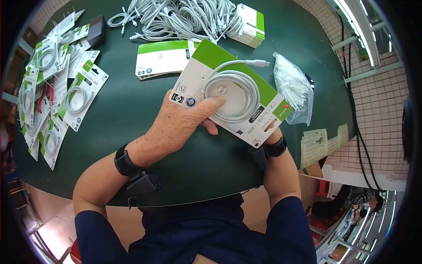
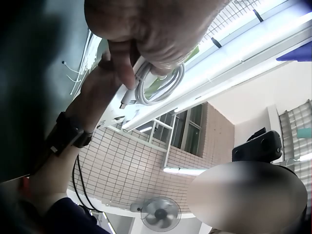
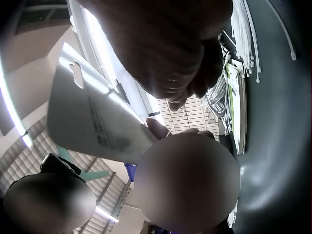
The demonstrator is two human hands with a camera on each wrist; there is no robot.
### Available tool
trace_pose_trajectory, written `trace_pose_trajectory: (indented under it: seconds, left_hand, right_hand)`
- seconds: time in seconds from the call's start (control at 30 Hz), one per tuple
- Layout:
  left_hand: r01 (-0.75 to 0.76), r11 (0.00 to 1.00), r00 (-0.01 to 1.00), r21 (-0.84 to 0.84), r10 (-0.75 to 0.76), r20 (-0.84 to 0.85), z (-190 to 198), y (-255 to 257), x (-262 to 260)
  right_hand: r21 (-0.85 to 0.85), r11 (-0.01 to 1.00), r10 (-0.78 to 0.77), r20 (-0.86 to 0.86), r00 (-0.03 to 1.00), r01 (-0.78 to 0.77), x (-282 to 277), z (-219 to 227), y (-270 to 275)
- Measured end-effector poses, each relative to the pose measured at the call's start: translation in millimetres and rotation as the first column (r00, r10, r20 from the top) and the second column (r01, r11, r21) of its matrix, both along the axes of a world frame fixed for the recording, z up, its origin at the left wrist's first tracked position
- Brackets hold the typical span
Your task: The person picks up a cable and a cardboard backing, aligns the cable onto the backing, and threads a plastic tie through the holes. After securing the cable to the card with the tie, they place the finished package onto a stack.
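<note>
Plainly, left hand (image 1: 180,121) pinches card (image 1: 233,91), thumb (image 1: 210,107) over coil (image 1: 254,97).

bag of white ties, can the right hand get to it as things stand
Probably yes: the bag lies close by on that side, with only a corner of the held card seemingly in the way. The right hand sits mostly behind the card, though, and may need to come free first.
</note>
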State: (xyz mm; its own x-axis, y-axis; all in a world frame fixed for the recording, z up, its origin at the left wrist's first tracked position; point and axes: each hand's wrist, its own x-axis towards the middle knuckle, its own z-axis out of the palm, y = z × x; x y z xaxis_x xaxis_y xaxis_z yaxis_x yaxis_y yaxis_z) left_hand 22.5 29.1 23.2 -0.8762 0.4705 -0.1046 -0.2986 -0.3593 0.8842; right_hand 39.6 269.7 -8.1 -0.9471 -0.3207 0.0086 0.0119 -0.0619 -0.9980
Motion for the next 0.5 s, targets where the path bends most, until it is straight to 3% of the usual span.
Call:
trace_pose_trajectory:
  seconds: [0.3,0.4,0.5]
  left_hand:
    - [-0.023,0.999,0.999,-0.029,0.022,-0.026,3,-8,5]
    - [0.021,0.999,1.000,-0.038,-0.020,0.006,-20,-19,0]
    - [0.085,0.993,0.913,-0.075,-0.108,-0.393,-39,-24,-9]
  right_hand:
    - [-0.151,0.985,-0.071,0.107,0.992,0.087,-35,24,-24]
    - [-0.281,0.960,0.050,0.187,0.981,0.004,-32,25,-26]
    - [-0.257,0.966,0.068,0.142,0.987,-0.029,-30,26,-29]
